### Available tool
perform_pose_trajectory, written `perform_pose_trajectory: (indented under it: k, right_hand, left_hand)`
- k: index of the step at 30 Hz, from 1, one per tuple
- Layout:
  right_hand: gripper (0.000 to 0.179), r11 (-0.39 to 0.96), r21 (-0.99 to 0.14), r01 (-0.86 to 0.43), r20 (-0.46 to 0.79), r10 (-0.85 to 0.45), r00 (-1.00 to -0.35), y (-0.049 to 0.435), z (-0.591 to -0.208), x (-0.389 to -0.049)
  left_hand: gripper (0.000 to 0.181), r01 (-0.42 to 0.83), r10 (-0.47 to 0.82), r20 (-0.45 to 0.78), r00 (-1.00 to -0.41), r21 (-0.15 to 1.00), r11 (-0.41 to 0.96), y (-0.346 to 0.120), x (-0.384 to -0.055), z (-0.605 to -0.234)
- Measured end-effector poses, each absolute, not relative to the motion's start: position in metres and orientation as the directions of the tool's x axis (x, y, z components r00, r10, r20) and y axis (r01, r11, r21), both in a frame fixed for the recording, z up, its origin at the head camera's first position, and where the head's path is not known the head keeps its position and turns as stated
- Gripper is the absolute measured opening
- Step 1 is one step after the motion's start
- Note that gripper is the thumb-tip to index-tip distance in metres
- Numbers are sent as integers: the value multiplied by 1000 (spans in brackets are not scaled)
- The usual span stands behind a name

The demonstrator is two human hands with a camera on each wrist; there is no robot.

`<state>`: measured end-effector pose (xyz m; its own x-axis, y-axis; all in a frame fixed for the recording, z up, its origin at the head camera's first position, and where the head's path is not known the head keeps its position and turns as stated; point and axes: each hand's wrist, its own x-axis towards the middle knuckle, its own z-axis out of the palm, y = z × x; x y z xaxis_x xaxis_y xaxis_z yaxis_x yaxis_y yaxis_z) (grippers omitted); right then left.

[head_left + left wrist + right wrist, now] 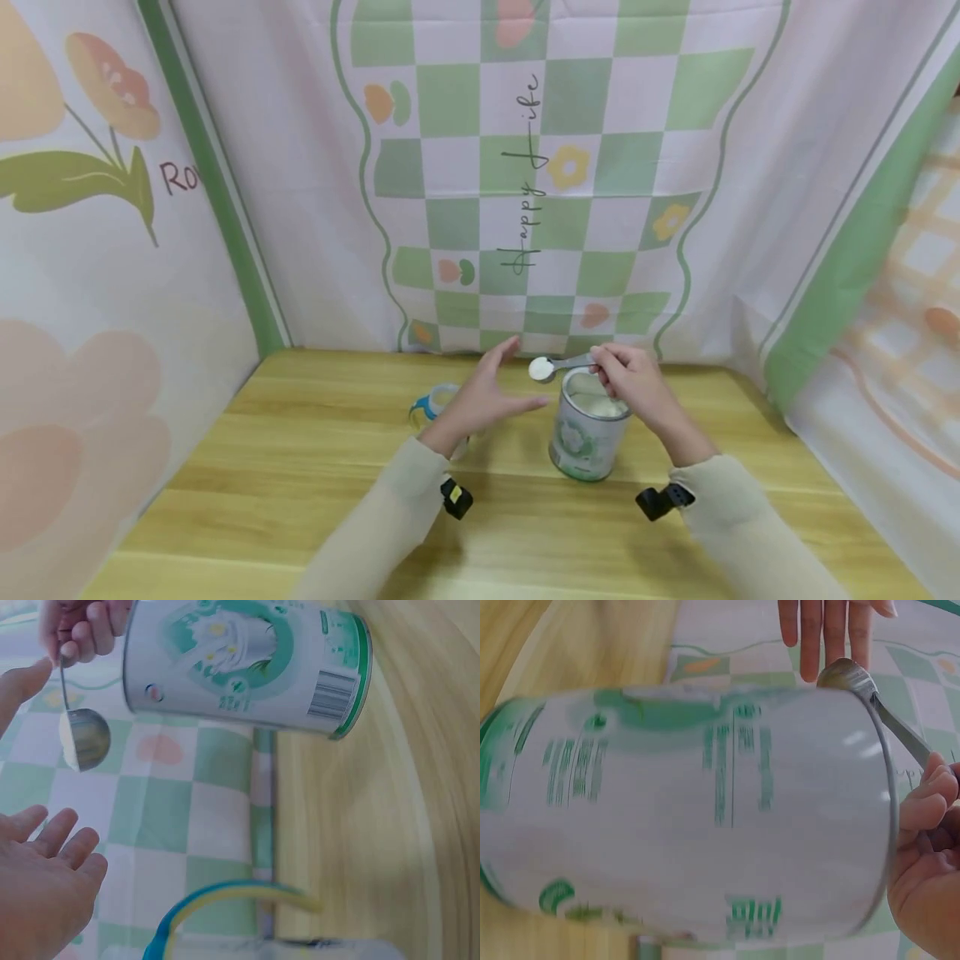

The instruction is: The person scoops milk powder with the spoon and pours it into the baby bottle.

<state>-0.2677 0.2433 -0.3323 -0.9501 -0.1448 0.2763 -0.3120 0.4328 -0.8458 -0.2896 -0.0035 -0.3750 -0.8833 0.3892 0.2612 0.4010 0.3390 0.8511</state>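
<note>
Right hand (636, 385) pinched the spoon (561, 364) by its handle (576, 361), good spot imo: looked light, stiff, powder (540, 368) seemed spillable. Left hand (480, 402) spread empty, spoon to its right.

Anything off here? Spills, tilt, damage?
One oddity: the checkered backdrop has its "Happy Life" lettering running sideways, bottom to top. Otherwise nothing stands out: the powder tin stands upright, the right hand holds a metal scoop of white powder, and no spill shows on the wooden table.
</note>
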Motion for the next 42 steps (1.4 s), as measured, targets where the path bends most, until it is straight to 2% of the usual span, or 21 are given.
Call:
perform_pose_trajectory:
  k: [7, 14, 28, 42]
  right_hand:
    - [37, 416, -851, -321, 273, -172, -947, 224, -333, -272]
    - [37, 443, -829, -342, 281, -201, -939, 201, -335, -275]
    - [37, 445, -798, -406, 335, -231, -913, 166, -343, -279]
    - [33, 458, -742, -489, 413, -262, -872, 142, -353, -279]
  left_hand:
    - [111, 390, 378, 255, -890, 855, 341, -26, -287, -369]
    - [106, 391, 379, 271, -885, 874, 288, -54, -287, -372]
    - [100, 402, 369, 259, -893, 828, 391, -82, -282, -382]
    - [94, 293, 287, 182, -940, 864, 411, -103, -284, -413]
